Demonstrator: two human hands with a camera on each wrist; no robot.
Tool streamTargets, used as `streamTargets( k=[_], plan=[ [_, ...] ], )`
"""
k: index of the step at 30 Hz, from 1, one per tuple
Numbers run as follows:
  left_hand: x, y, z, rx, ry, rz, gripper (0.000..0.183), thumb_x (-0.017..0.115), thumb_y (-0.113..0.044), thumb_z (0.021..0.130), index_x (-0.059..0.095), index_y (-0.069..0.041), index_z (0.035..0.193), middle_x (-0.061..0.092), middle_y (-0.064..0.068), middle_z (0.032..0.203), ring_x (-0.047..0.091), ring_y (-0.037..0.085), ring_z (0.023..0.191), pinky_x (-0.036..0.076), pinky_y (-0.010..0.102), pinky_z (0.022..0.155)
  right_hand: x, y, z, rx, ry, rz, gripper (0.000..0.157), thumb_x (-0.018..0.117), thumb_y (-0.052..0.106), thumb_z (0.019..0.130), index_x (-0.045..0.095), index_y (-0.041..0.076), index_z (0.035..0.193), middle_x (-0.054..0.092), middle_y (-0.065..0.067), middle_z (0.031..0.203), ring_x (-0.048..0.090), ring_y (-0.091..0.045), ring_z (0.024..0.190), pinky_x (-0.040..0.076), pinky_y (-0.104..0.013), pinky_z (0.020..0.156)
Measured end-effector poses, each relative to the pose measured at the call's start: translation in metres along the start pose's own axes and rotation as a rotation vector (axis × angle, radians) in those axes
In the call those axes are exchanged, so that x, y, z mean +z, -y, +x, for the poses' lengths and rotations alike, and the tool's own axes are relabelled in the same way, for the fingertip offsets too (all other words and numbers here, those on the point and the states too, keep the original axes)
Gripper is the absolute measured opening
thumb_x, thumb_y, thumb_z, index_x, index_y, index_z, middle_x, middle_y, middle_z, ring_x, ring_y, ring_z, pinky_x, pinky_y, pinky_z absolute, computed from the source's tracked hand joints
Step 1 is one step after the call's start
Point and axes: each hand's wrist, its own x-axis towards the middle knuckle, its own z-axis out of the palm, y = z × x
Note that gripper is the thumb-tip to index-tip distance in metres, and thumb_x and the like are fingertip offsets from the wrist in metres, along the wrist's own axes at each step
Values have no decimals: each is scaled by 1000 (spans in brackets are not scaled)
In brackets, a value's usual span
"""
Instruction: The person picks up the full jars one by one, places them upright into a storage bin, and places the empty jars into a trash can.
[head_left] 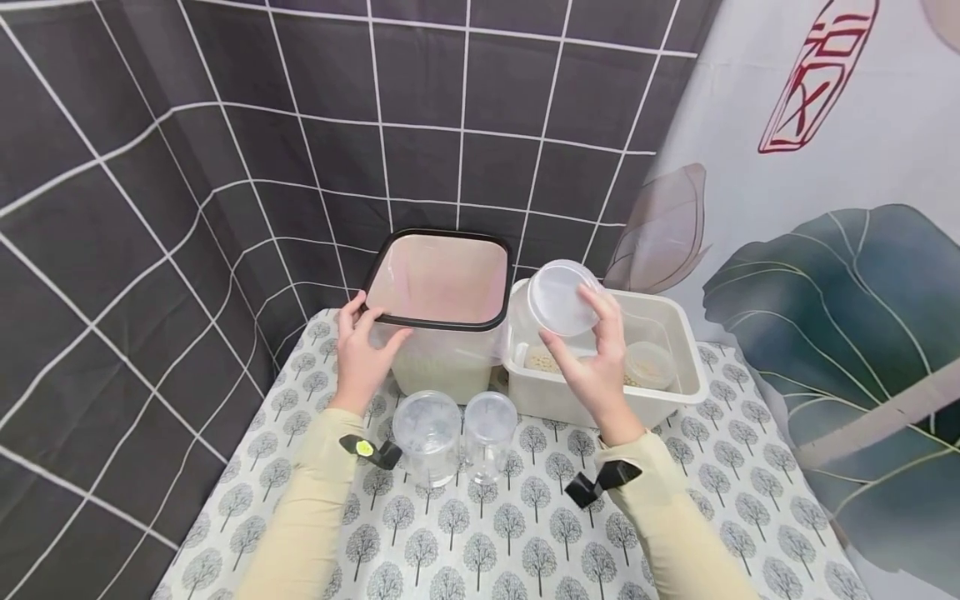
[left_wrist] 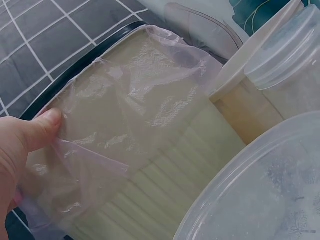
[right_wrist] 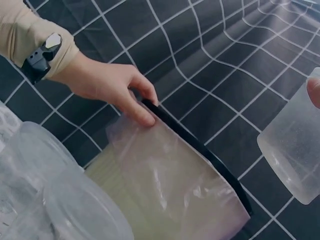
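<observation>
My left hand (head_left: 362, 354) grips the near left part of the black rim of a pale green trash bin (head_left: 442, 371). Its thumb presses the pink plastic bag (left_wrist: 125, 95) that lines the bin and folds over the outside. In my right hand (head_left: 600, 367) is a clear plastic jar (head_left: 562, 297), pinched between thumb and fingers, with its round end towards the head camera. It is tilted over the left end of a white tub (head_left: 588, 408). Part of this jar (right_wrist: 292, 150) also shows in the right wrist view.
Two lidded clear jars, a wide one (head_left: 427, 429) and a narrower one (head_left: 491, 425), stand on the tree-print tablecloth (head_left: 480, 550) before the bin. Inside the tub lie pale granules (head_left: 542, 361) and a round clear container (head_left: 649, 365). A dark checked curtain (head_left: 420, 100) hangs behind.
</observation>
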Motion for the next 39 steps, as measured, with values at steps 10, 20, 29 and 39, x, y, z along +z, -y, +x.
streamTargets(
  k=[10,20,29,39],
  plan=[
    [0,0,1,-22,12,8,37,79,-20,75,63,-2,102,35,18,138,40,34,125,34,39,104,25,-3,11,-22,31,-2,59,75,-9,65,49,-15,118,43,-33,125,43,-33,119,47,-34,90],
    [-5,1,1,-43,49,-1,47,84,-24,68,62,-4,106,34,13,140,38,31,127,34,38,104,48,-3,15,-21,70,-18,60,77,-10,65,49,-12,118,43,-34,124,44,-38,116,48,-42,86],
    [-3,-2,1,-49,45,-6,40,79,-28,75,64,-5,103,35,14,140,40,31,125,35,40,103,62,-15,20,-23,81,-3,59,77,-8,67,49,-11,118,44,-31,123,47,-34,111,49,-41,84],
    [0,3,3,-42,28,6,33,75,-29,79,64,-6,101,36,16,139,41,33,124,35,39,103,81,-53,12,8,114,0,68,82,-1,65,49,-4,124,44,-26,129,47,-33,114,49,-44,85]
  ],
)
